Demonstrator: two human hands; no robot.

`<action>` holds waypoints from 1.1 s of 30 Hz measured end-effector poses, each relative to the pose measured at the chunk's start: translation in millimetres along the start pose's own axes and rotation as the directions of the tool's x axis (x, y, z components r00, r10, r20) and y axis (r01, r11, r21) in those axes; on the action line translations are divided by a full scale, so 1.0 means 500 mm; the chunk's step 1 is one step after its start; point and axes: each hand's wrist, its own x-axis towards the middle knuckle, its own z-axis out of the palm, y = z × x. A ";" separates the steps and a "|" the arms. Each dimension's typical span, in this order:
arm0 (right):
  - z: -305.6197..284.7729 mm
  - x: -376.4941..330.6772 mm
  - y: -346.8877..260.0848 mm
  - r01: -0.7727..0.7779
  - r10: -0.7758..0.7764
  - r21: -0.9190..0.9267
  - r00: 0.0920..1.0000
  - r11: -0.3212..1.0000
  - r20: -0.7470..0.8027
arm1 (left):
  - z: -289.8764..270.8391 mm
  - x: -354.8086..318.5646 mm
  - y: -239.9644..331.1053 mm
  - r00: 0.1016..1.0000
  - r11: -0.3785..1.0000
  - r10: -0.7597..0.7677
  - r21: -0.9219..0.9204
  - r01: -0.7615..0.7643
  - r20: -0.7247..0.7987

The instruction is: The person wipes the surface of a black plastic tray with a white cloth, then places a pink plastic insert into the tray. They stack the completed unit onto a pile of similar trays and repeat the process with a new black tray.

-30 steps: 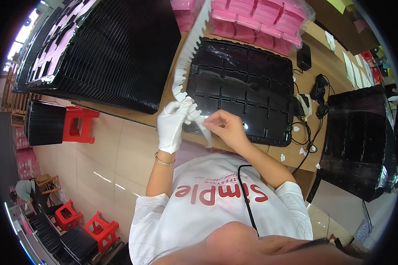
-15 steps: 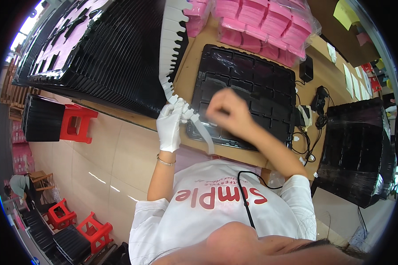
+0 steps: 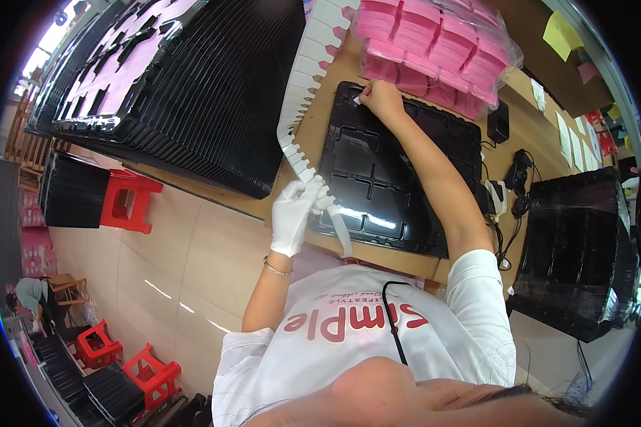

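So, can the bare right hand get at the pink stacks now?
Likely yes, to touch: the right hand is close to the pink stacks with nothing solid between, though clear plastic wraps them and the hand seems to pinch a small white piece.

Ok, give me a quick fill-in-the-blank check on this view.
The left hand, wearing a white ____, holds a long white notched strip.
The bare right hand is at the far-left ____ of the flat black plastic tray.
The clear-wrapped stacks beyond the tray are coloured ____.
Missing words: glove; corner; pink.
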 end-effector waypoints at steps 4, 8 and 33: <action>0.028 -0.005 0.007 -0.076 0.062 -0.093 0.987 0.993 -0.147 | 0.005 0.001 0.000 1.000 1.000 0.003 -0.011 -0.003 0.004; 0.015 -0.032 0.011 0.061 -0.045 0.137 0.991 0.989 -0.122 | 0.000 0.010 -0.018 1.000 1.000 0.004 -0.023 -0.003 0.019; -0.093 -0.371 -0.086 -0.555 -0.101 0.827 0.831 -0.092 0.547 | 0.004 -0.019 0.010 1.000 1.000 0.005 0.019 -0.004 -0.023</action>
